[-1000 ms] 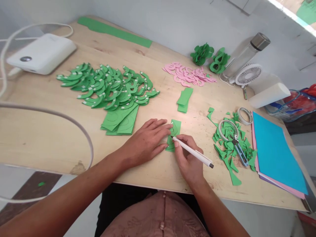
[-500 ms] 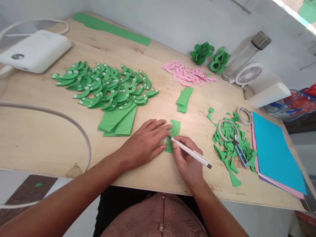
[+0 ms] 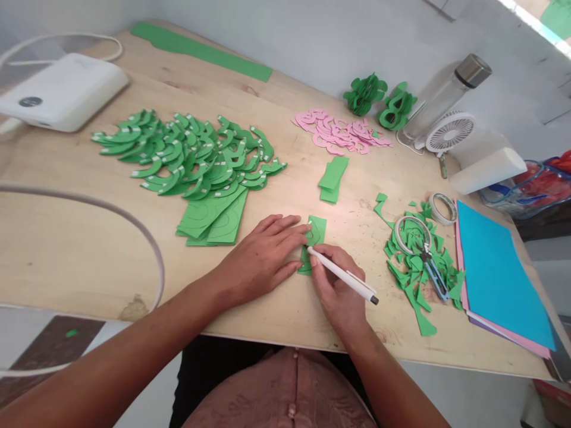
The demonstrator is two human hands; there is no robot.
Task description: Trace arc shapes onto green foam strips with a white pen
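Pen at a green paper strip, near the front edge of the counter
The strip lies about midway along that edge; the left hand, open and flat, covers its left side, while the right hand grips a white pen, tip beside the left fingers. For a clean curve, the left fingertips should press firmly yet clear the line's path, and the pen should run lightly, unbroken.

A wooden table carries a green slip, green cutouts, pink cutouts, green scraps and coloured sheets.
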